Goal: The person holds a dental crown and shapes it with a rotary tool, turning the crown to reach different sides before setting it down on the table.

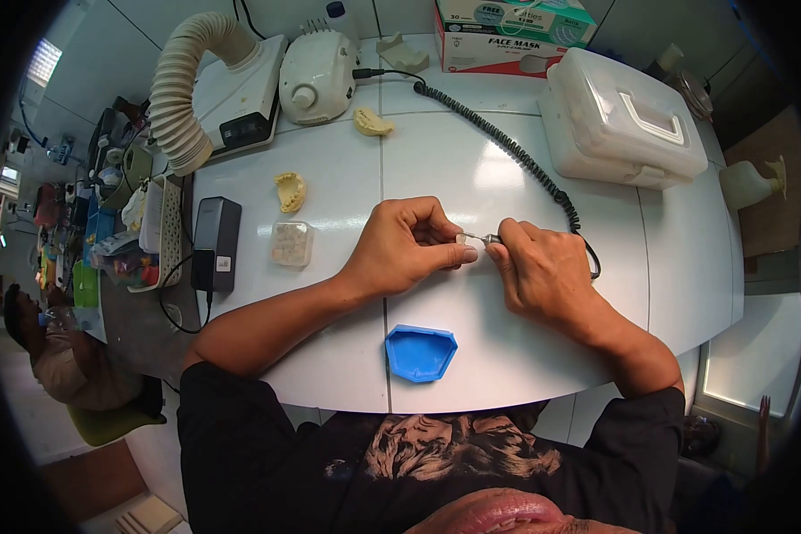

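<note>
My left hand (405,249) pinches a small whitish piece (461,238) between thumb and fingertips, mostly hidden by them. A rotary handpiece (491,238) is gripped in my right hand (543,271), its thin bur pointing left, with the tip right at the whitish piece. From behind that hand a coiled black cord (507,142) runs to the white micromotor unit (318,78) at the back. Below my hands lies a blue, angular tray (421,358). Left of my left hand are a clear small box (291,244) of pale pieces and a yellowish dental cast (290,191).
Another cast piece (372,122) lies farther back. A ribbed hose (176,98) arches from a white machine at back left. A dark grey box (216,245) stands at the left edge. A lidded case (627,120) sits back right. One person (80,356) sits far left.
</note>
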Demonstrator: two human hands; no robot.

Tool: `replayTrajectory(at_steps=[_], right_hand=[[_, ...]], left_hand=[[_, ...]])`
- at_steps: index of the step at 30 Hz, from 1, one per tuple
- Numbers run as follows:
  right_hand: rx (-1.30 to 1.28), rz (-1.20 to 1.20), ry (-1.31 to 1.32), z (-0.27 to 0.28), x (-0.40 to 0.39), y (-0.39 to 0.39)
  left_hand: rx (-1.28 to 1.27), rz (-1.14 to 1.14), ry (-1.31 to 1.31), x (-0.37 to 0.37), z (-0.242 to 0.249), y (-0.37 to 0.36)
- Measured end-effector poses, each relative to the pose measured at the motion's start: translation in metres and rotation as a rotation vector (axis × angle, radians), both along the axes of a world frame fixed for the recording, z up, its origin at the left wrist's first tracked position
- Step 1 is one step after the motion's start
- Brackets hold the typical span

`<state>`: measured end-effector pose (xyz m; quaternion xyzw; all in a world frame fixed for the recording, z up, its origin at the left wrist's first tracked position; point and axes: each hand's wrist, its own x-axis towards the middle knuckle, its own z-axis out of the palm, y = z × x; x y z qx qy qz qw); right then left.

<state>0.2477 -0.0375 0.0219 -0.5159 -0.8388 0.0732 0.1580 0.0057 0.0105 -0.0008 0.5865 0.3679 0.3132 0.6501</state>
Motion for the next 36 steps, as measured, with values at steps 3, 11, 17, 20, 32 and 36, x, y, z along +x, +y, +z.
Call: replayTrajectory(at_steps=[3, 11, 17, 20, 32, 36], right_hand=[[-0.002, 0.003, -0.001, -0.0001, 0.0004, 0.0008], [-0.008, 0.012, -0.007, 0.0, 0.0009, -0.0001], [-0.023, 0.0, -0.005, 0.0, 0.0008, 0.0001], [-0.018, 0.005, -0.003, 0.0011, 0.0011, -0.0002], [-0.025, -0.002, -0.005, 0.0015, 0.0009, -0.0001], [-0.026, 0.002, -0.006, 0.0016, 0.0013, 0.0003]], left_hand=[[0.0, -0.001, 0.009, -0.0002, 0.001, 0.0003], [0.018, 0.001, 0.023, 0.0004, 0.0003, 0.0005], [0.036, -0.001, 0.039, -0.0005, -0.0029, 0.0003], [0.043, 0.001, 0.039, 0.0004, -0.0023, 0.0004], [0.058, 0.003, 0.053, -0.0004, -0.0032, -0.0005], [0.062, 0.004, 0.053, -0.0004, -0.0033, -0.0002]])
